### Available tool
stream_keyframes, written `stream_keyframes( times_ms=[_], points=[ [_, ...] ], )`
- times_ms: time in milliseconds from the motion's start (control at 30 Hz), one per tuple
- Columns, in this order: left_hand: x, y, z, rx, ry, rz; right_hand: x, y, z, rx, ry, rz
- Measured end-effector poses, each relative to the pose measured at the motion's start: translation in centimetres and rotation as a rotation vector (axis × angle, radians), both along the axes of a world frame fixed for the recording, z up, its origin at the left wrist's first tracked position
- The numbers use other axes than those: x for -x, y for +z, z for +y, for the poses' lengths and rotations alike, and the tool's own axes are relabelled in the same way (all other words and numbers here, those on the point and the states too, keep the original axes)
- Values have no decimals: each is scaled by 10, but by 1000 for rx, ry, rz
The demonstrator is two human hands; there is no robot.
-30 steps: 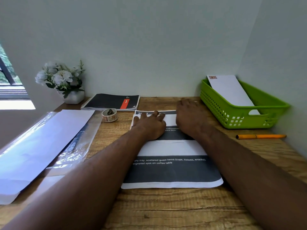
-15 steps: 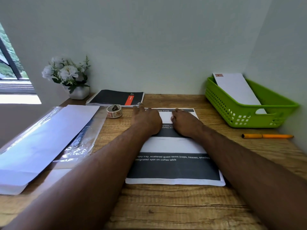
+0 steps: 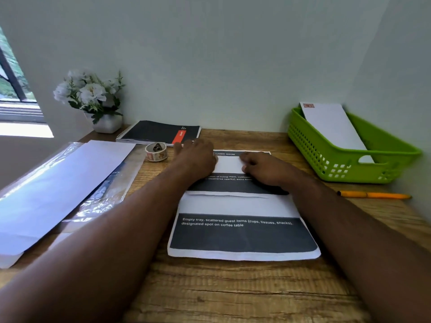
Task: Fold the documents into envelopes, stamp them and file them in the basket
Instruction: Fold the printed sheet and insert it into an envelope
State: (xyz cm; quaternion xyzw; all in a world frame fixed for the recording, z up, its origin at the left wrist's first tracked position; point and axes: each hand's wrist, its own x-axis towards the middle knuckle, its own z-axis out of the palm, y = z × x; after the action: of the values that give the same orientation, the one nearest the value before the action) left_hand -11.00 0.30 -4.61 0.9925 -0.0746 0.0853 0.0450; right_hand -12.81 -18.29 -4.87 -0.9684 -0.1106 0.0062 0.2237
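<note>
Document (image 3: 242,231) flat on desk | left hand (image 3: 196,159), right hand (image 3: 263,169) pressing far end

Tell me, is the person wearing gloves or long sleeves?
No gloves. The left hand and right hand are bare, and both forearms are uncovered as far as the picture shows, so no sleeves are visible. No watch or bracelet shows on either wrist.
</note>
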Motion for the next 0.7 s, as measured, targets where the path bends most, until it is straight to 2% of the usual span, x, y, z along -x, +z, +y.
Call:
stream_keyframes(
  times_ms=[200,300,367,467,533,600,700],
  points=[
    [-10,-1,11,176,-62,17,-2,-1,-3,-69,16,5],
    [-6,2,12,301,-83,-107,-4,-6,-7,-93,39,-65],
    [-2,7,10,326,-156,-279,-7,-7,-10,-131,24,-213],
    [7,13,6,326,-262,-500,-15,0,-14,-234,-29,-652],
    [10,13,5,286,-271,-581,-19,4,-16,-195,-59,-870],
    [10,12,6,215,-263,-598,-18,5,-15,-98,-60,-931],
    [9,8,8,145,-241,-486,-13,4,-14,-58,3,-838]
  ],
)
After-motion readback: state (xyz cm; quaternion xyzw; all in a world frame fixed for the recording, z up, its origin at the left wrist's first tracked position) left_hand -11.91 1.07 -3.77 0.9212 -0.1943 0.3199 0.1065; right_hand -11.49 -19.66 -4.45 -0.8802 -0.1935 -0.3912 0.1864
